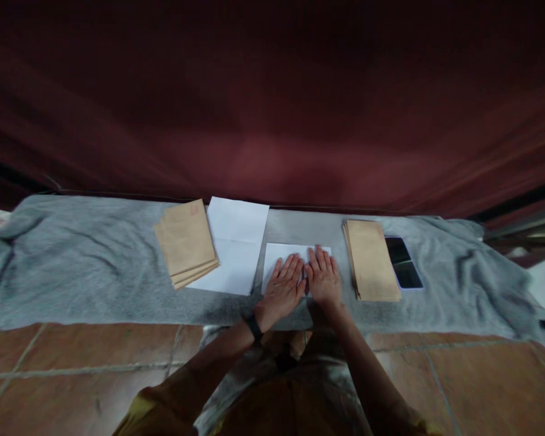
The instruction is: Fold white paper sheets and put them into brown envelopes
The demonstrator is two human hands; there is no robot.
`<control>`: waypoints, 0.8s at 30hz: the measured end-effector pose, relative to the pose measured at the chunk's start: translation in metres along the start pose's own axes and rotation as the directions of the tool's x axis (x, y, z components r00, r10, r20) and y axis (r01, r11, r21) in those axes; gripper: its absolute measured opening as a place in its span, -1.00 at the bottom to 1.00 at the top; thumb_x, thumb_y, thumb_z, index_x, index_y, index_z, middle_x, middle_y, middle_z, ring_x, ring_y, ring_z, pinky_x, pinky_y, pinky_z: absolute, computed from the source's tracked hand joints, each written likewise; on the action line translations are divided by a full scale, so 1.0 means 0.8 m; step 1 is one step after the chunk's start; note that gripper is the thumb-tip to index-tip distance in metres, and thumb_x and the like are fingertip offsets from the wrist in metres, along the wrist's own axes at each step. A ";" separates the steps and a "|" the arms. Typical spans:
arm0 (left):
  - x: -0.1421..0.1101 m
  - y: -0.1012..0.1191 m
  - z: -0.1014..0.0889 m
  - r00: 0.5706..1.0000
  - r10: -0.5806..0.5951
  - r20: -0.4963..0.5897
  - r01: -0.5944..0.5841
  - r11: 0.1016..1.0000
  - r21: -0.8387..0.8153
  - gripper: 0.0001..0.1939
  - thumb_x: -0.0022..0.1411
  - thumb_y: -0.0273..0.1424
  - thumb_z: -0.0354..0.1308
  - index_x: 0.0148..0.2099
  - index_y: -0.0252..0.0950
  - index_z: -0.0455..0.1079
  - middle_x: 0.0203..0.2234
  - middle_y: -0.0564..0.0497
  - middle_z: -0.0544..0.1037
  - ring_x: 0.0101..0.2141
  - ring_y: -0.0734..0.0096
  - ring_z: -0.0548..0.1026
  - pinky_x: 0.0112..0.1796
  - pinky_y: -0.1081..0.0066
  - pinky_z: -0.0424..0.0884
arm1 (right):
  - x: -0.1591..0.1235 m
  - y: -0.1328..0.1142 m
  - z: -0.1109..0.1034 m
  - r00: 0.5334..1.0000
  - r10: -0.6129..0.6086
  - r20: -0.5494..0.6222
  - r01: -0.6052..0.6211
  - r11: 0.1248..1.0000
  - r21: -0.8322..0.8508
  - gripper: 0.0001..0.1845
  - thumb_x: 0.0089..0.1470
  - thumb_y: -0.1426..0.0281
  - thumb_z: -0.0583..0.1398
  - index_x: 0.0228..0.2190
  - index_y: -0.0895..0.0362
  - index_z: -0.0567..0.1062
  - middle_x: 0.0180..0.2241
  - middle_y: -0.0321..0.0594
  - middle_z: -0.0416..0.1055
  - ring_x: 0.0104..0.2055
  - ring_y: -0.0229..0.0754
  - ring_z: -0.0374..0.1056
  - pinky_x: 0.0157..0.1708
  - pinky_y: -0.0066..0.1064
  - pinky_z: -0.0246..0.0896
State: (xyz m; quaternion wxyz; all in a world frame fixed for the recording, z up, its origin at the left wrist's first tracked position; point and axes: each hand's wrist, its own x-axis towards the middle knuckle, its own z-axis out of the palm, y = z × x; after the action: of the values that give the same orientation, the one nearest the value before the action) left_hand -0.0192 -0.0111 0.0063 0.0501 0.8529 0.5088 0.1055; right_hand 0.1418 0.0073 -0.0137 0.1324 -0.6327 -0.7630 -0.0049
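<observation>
A folded white sheet of paper (272,253) lies crosswise on the grey cloth in front of me. My left hand (283,283) rests flat on its left half, fingers stretched out. Close beside it, my right hand (322,277) presses flat on the right half, with its fingers extended toward the far edge. The thumbs nearly meet, and the hands hide much of the paper's middle and near edge. To the left lies a stack of larger white sheets (238,236), partly covered by several brown envelopes (188,239). Right of my hands is another stack of brown envelopes (372,260).
The grey cloth (95,260) covers a long, narrow surface and is wrinkled at both ends. A dark-screened phone (404,263) lies right of the right-hand envelopes. Behind stands a dark red curtain-like backdrop (272,121). Brown floor tiles (86,351) show below the near edge.
</observation>
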 end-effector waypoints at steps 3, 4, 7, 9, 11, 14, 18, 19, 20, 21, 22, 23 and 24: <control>0.019 -0.004 0.007 0.999 -0.028 -0.026 0.028 1.000 0.006 -0.43 0.46 -0.33 -0.21 0.43 -0.43 0.03 0.40 -0.16 0.10 0.41 0.21 -0.05 0.38 0.00 -0.11 | 0.001 -0.003 -0.002 1.000 0.000 -0.016 0.000 1.000 -0.003 -0.43 0.41 0.27 -0.08 0.35 0.15 0.15 0.41 -0.01 -0.01 0.43 0.03 -0.06 0.35 0.00 -0.16; 0.025 -0.005 0.008 0.999 -0.034 -0.033 0.035 0.999 0.009 -0.43 0.47 -0.33 -0.21 0.43 -0.43 0.02 0.41 -0.17 0.09 0.41 0.20 -0.06 0.38 -0.01 -0.11 | 0.001 -0.004 -0.002 1.000 0.001 -0.022 -0.001 1.000 -0.004 -0.44 0.40 0.28 -0.08 0.35 0.15 0.16 0.40 -0.01 0.00 0.43 0.03 -0.05 0.35 0.00 -0.15; 0.035 -0.010 0.010 0.998 -0.046 -0.047 0.047 0.999 0.019 -0.44 0.47 -0.32 -0.20 0.42 -0.43 0.03 0.41 -0.18 0.08 0.41 0.18 -0.07 0.37 -0.01 -0.12 | 0.000 -0.005 -0.003 0.999 -0.003 -0.037 0.002 1.000 -0.005 -0.45 0.40 0.31 -0.06 0.34 0.16 0.17 0.40 0.00 0.02 0.42 0.04 -0.03 0.35 -0.01 -0.15; 0.037 -0.013 0.009 0.997 -0.055 -0.052 0.056 0.998 0.023 -0.43 0.48 -0.31 -0.21 0.42 -0.44 0.03 0.41 -0.18 0.07 0.41 0.18 -0.07 0.38 0.00 -0.12 | 0.000 -0.005 -0.003 0.999 -0.005 -0.045 0.005 1.000 -0.002 -0.45 0.39 0.32 -0.05 0.34 0.16 0.17 0.39 0.00 0.04 0.42 0.03 -0.02 0.35 -0.01 -0.15; 0.036 -0.015 0.008 0.996 -0.075 -0.056 0.077 0.997 0.027 -0.42 0.47 -0.30 -0.20 0.42 -0.46 0.02 0.41 -0.20 0.08 0.41 0.19 -0.07 0.38 0.02 -0.11 | 0.000 -0.005 -0.002 0.999 0.001 -0.053 -0.001 1.000 0.004 -0.44 0.39 0.31 -0.04 0.34 0.15 0.17 0.38 0.00 0.05 0.41 0.03 -0.01 0.35 -0.02 -0.14; 0.032 -0.020 0.006 0.990 -0.117 -0.073 0.120 0.992 0.032 -0.40 0.47 -0.27 -0.19 0.42 -0.49 0.01 0.40 -0.24 0.08 0.41 0.18 -0.05 0.37 0.03 -0.09 | 0.000 -0.005 -0.002 0.999 0.022 -0.046 -0.021 1.000 0.013 -0.44 0.39 0.28 -0.04 0.34 0.14 0.17 0.38 -0.01 0.06 0.41 0.04 0.01 0.34 -0.01 -0.13; 0.023 -0.027 0.006 0.982 -0.160 -0.104 0.164 0.986 0.038 -0.37 0.46 -0.24 -0.16 0.44 -0.45 -0.03 0.40 -0.25 0.06 0.40 0.12 -0.02 0.35 0.01 -0.04 | 0.002 -0.005 -0.003 0.999 0.044 -0.008 -0.044 0.999 0.015 -0.45 0.40 0.28 -0.06 0.34 0.12 0.18 0.39 -0.04 0.06 0.41 0.04 0.00 0.35 -0.01 -0.14; 0.021 -0.028 0.006 0.980 -0.167 -0.106 0.172 0.984 0.039 -0.37 0.46 -0.24 -0.15 0.45 -0.43 -0.03 0.40 -0.25 0.05 0.40 0.10 -0.02 0.35 0.00 -0.03 | 0.003 -0.007 -0.004 0.999 0.055 -0.003 -0.055 0.998 0.017 -0.45 0.41 0.28 -0.08 0.34 0.13 0.18 0.39 -0.04 0.06 0.41 0.04 0.00 0.35 -0.01 -0.14; 0.019 -0.029 0.005 0.980 -0.171 -0.106 0.176 0.984 0.040 -0.37 0.45 -0.24 -0.14 0.45 -0.42 -0.04 0.41 -0.25 0.05 0.40 0.09 -0.01 0.35 -0.02 -0.03 | 0.004 -0.009 -0.005 0.998 0.067 -0.003 -0.067 0.998 0.022 -0.45 0.41 0.27 -0.09 0.34 0.14 0.18 0.38 -0.03 0.06 0.41 0.04 0.00 0.35 -0.01 -0.13; 0.019 -0.029 0.005 0.979 -0.173 -0.105 0.178 0.983 0.041 -0.36 0.45 -0.24 -0.13 0.45 -0.41 -0.04 0.41 -0.25 0.04 0.40 0.07 -0.01 0.34 -0.03 -0.02 | 0.005 -0.013 -0.006 0.997 0.074 -0.006 -0.073 0.997 0.031 -0.44 0.41 0.27 -0.11 0.34 0.16 0.18 0.38 -0.02 0.06 0.41 0.03 -0.01 0.35 -0.01 -0.13; 0.018 -0.029 0.005 0.980 -0.171 -0.102 0.176 0.984 0.041 -0.35 0.44 -0.25 -0.11 0.46 -0.40 -0.05 0.41 -0.24 0.03 0.40 0.06 -0.01 0.34 -0.04 -0.03 | 0.007 -0.016 -0.007 0.998 0.068 -0.007 -0.067 0.997 0.042 -0.44 0.42 0.27 -0.12 0.34 0.18 0.16 0.38 -0.02 0.06 0.42 0.01 -0.02 0.35 -0.03 -0.13; 0.018 -0.029 0.004 0.981 -0.167 -0.097 0.172 0.984 0.042 -0.35 0.43 -0.26 -0.10 0.46 -0.39 -0.07 0.41 -0.24 0.03 0.40 0.06 -0.01 0.34 -0.05 -0.03 | 0.008 -0.021 -0.008 0.999 0.047 -0.004 -0.047 0.997 0.055 -0.43 0.42 0.27 -0.13 0.35 0.19 0.15 0.38 -0.03 0.06 0.42 0.00 -0.02 0.35 -0.04 -0.14; 0.018 -0.029 0.004 0.983 -0.161 -0.091 0.165 0.985 0.043 -0.34 0.42 -0.28 -0.09 0.47 -0.37 -0.08 0.42 -0.23 0.02 0.40 0.05 -0.02 0.34 -0.06 -0.04 | 0.009 -0.025 -0.008 1.000 0.016 0.002 -0.016 0.998 0.067 -0.43 0.42 0.28 -0.13 0.35 0.18 0.15 0.38 -0.06 0.07 0.42 -0.02 -0.03 0.36 -0.05 -0.15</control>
State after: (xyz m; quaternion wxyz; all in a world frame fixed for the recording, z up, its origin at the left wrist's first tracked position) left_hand -0.0315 0.0129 0.0009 0.0145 0.8039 0.5812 0.1253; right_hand 0.1228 0.0089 -0.0027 0.1528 -0.6339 -0.7578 0.0222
